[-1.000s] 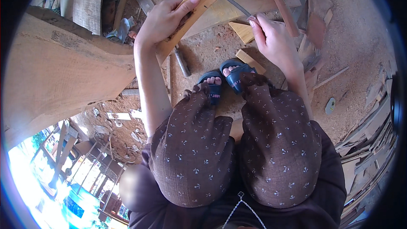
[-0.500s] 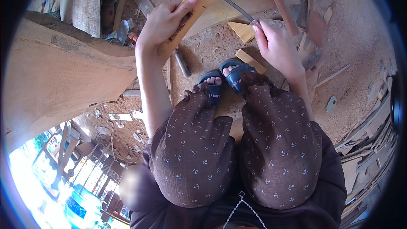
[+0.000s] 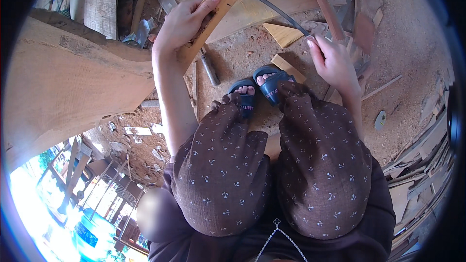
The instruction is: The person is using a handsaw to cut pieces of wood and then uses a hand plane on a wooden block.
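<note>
My left hand (image 3: 183,25) is wrapped round a narrow yellowish wooden board (image 3: 221,9), its thumb along the top. The board slants up and away from me, with a dark rough patch beside my fingers. In my right hand (image 3: 335,63), the fingers pinch the near end of a long, thin, dark strip (image 3: 272,9) like a narrow blade. It bows in the fisheye picture and crosses over the far end of the board. Whether it touches the wood I cannot tell. A grey cylindrical bar (image 3: 210,70) lies on the ground below the board.
At left stands a large slab of wood (image 3: 77,82). Ahead lie a wide plank (image 3: 291,0), a reddish curved strip (image 3: 324,5), a triangular offcut (image 3: 282,35) and a small block (image 3: 288,68) by my sandals (image 3: 269,83). Stacked scrap boards (image 3: 422,165) line the right.
My right hand has moved right and slightly toward me, drawing the dark strip across the board. My left hand and the board have shifted only slightly.
</note>
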Tool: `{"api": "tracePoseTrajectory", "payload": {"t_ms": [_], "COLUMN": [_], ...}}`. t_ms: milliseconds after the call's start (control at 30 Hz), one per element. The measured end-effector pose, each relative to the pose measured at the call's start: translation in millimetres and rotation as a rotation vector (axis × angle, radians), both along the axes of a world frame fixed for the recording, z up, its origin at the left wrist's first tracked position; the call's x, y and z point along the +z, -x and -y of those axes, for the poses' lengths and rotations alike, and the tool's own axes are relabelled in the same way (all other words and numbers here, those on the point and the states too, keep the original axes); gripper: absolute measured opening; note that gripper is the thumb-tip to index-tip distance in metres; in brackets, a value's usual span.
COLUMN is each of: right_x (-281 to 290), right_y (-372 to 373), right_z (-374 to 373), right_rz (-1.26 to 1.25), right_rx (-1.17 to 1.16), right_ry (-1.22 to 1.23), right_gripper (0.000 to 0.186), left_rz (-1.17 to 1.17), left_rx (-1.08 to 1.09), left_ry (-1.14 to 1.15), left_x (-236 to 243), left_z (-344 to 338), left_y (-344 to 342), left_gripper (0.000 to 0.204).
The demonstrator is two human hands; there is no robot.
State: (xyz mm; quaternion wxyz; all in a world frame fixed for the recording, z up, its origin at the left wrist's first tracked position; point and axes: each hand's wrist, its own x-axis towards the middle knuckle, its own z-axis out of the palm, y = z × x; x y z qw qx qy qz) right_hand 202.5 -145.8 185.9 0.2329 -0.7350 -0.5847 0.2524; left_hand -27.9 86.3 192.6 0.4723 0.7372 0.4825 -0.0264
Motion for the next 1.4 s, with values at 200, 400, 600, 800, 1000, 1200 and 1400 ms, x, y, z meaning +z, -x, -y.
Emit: {"api": "tracePoseTrajectory", "payload": {"t_ms": [200,400,600,800,1000,1200,1400], "right_x": [7,-8,-33,-60,-73,-76,-90], "right_y": [-8,-1,-6,1,2,6,4], "right_z": [17,8,7,0,1,-9,-8], "right_rz": [-0.224,-0.287,-0.290,-0.271,-0.267,-0.272,-0.284], "right_rx": [-0.133,-0.174,-0.265,-0.293,-0.306,-0.299,-0.288], "right_ry": [-0.108,-0.185,-0.108,-0.012,-0.018,-0.031,0.016], "right_gripper": [0.016,0.017,0.019,0.022,0.025,0.027,0.028], "left_rz": [0.054,0.064,0.043,-0.174,-0.083,-0.165,-0.167], "left_rx": [0.058,-0.004,-0.022,-0.158,-0.299,0.155,0.291], "left_ry": [0.045,0.025,-0.530,-1.164,-0.891,-0.829,-0.228], "left_x": [13,13,-15,-149,-155,-169,-199], "left_z": [4,3,22,34,37,-17,-52], "left_y": [-1,-4,-37,-49,-44,-30,-12], "left_gripper": [0.065,0.066,0.060,0.049,0.061,0.088,0.109]}}
